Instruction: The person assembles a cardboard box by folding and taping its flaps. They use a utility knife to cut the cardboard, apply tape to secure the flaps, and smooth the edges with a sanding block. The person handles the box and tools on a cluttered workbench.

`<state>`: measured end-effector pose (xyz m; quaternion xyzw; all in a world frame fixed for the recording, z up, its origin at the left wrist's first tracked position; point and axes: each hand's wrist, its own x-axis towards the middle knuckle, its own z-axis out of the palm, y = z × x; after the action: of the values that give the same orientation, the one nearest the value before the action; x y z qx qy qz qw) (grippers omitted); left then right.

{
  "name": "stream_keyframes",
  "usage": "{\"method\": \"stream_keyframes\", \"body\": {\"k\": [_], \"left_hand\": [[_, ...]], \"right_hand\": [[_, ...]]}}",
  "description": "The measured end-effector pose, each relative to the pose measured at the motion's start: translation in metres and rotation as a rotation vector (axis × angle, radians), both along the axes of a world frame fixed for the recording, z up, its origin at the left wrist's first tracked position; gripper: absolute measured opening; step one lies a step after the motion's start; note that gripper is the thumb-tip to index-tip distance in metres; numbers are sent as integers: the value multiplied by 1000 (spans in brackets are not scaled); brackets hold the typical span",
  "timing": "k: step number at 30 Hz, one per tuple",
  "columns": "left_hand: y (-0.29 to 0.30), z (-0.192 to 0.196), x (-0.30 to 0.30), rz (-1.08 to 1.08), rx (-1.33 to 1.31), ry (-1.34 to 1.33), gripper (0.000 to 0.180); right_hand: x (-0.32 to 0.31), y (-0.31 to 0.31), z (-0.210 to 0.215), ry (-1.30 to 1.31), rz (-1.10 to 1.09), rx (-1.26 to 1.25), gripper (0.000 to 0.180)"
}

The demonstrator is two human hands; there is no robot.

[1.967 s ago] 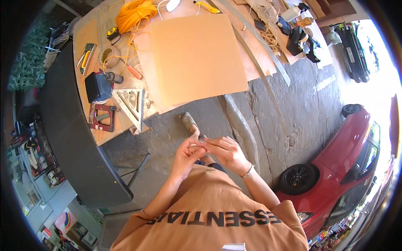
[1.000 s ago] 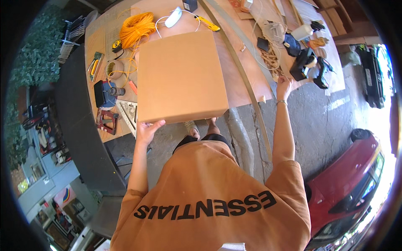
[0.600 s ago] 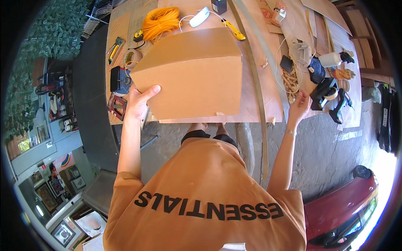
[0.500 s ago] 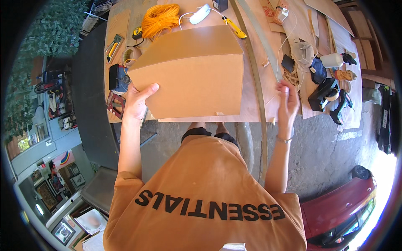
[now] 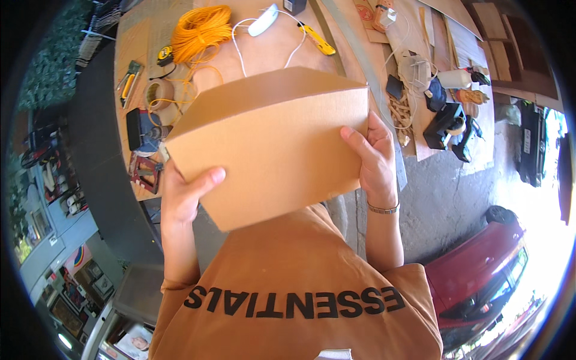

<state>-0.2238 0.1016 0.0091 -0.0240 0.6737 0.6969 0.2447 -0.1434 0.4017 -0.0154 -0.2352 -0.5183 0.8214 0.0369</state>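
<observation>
A: Held in both hands?

B: Yes. Large brown cardboard sheet (image 5: 273,141), lifted off the workbench (image 5: 252,45) and raised in front of the chest, upper part bent back along a crease. Gripped at its left edge by the left hand (image 5: 183,195), thumb laid across the front face, remaining fingers hidden behind. Gripped at its right edge by the right hand (image 5: 375,156), fingers curled over the front, thin bracelet (image 5: 384,209) at the wrist.

A: And behind the sheet?

B: Cluttered bench. Coil of orange cord (image 5: 201,27) near the far left, with a white cable (image 5: 240,45) trailing from a white oval device (image 5: 264,19) (kind unclear). Yellow utility knife (image 5: 317,39) just right of that. Roll of tape (image 5: 159,93) and a red clamp (image 5: 146,174) toward the left edge. Black stapler-like tool (image 5: 447,123) at the right side. Red car (image 5: 480,276) parked on the concrete, lower right.
</observation>
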Motion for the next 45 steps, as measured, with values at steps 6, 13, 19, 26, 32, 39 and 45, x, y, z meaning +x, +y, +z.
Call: {"method": "stream_keyframes", "body": {"k": [6,13,19,26,32,39,45], "left_hand": [[-3,29,15,-46,-57,-59,39],[-13,58,18,-170,-145,-75,51],[0,66,24,-73,-125,-11,36],[10,74,29,-81,-82,28,35],[15,78,28,-128,-60,51,25],[18,80,34,-116,-106,54,26],[20,81,34,-123,-118,45,29]], "right_hand": [[24,-12,0,-50,-47,-48,38],[39,-23,-13,57,-135,-120,44],[45,-22,-19,69,-156,-136,45],[53,-20,-24,75,-171,-185,44],[58,-18,-26,84,-163,-207,44],[64,-15,-23,109,-161,-213,43],[65,-13,-20,100,-166,-215,42]]}}
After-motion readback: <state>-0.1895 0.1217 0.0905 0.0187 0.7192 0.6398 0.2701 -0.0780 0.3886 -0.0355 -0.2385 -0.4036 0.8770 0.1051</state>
